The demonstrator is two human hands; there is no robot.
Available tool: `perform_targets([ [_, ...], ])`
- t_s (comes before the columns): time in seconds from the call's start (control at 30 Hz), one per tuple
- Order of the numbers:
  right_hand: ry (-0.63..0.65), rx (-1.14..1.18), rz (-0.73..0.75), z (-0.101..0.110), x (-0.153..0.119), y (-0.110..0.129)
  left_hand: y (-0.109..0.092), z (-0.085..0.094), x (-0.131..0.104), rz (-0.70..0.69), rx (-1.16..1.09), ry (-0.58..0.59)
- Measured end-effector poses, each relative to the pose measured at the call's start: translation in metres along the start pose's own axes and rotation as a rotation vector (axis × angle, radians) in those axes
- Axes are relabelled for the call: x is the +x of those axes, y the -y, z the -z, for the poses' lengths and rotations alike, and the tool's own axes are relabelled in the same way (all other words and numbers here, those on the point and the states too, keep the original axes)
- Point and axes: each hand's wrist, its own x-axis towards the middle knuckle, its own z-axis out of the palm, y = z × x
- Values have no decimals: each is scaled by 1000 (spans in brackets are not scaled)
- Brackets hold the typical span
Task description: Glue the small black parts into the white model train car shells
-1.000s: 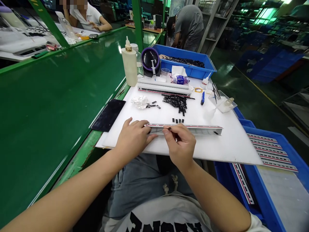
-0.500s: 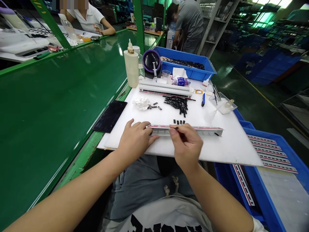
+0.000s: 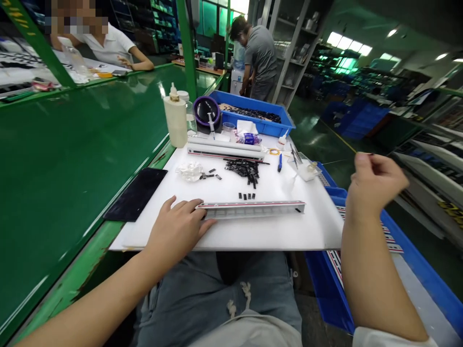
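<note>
My left hand (image 3: 181, 222) grips the left end of a long white model train body (image 3: 253, 207) with a red stripe, fingers over the top and thumb in front. The body lies across the white board, its near side open and pale inside. Off to the right, past the board's edge, my right hand (image 3: 376, 180) is raised, with thumb and fingers pinched together. A small dark speck shows at its fingertips, too small to name. Several small black pieces (image 3: 246, 196) stand in a row behind the body, and a pile of black pieces (image 3: 244, 169) lies farther back.
A second white body (image 3: 226, 150) lies behind the pile. Around it are a glue bottle (image 3: 175, 120), a syringe (image 3: 211, 124), a blue cutter (image 3: 279, 163), and a blue bin (image 3: 256, 123). A dark tablet (image 3: 137, 193) lies left; blue crates (image 3: 325, 289) stand right. Two people are farther off.
My right hand has lifted away from the train body and swung far right, still pinched. My left hand keeps its hold on the left end. The camera view has shifted.
</note>
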Motion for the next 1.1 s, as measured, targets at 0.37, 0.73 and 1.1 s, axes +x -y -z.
perform_targets([
  [0.37,105,-223,-52,-46,43,-79,3,-13,-7,-61,63,-178],
  [0.73,418,-314,-129,-52,26,-101,3,4,-37,-125,-80,-168],
  [1.1,274,-250,-54,-38,7,-113,74,-7,50,373,-76,-73],
])
